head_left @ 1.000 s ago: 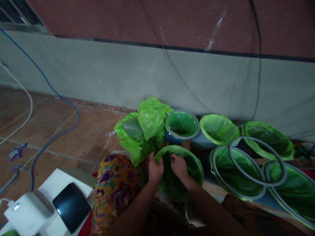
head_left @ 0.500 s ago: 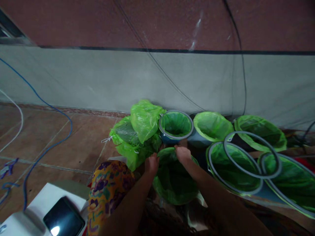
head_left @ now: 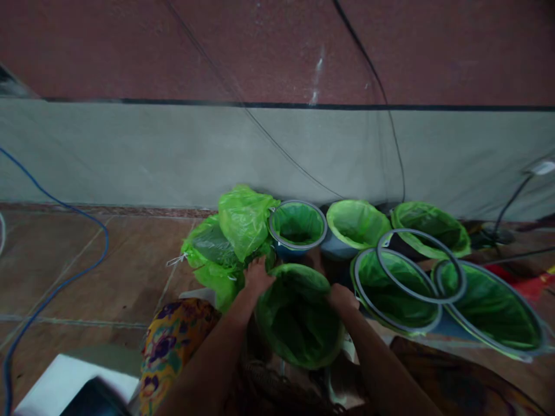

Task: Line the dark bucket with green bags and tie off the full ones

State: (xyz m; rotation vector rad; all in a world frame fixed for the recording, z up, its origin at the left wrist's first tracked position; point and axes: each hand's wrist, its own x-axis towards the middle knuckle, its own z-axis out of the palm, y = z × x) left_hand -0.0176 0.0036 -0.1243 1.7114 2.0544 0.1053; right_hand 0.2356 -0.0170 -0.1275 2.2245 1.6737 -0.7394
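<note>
A bin lined with a green bag [head_left: 299, 329] stands between my two hands, its mouth facing up toward me. On its upper left rim rests my left hand [head_left: 259, 277], fingers apart against the outside of the liner. My right hand [head_left: 342, 297] is at the right side of the same rim, its fingers curled over the edge of the bag and partly hidden. Just behind is a lined bin with a grey ring [head_left: 325, 222] round its mouth. Crumpled green bags [head_left: 245, 222] lie to the left, close to my left hand.
More green-lined bins [head_left: 358, 222] stand along the wall [head_left: 173, 156] and at the right. A loose grey ring [head_left: 459, 266] lies across two of them. A blue cable [head_left: 78, 277] crosses the tiled floor at left, near a white box [head_left: 65, 381] with a dark device [head_left: 93, 398].
The view has shifted right. My right hand has moved from the back of the rim to its right side, and my left hand's fingers have spread. The bin's liner looks more widely opened.
</note>
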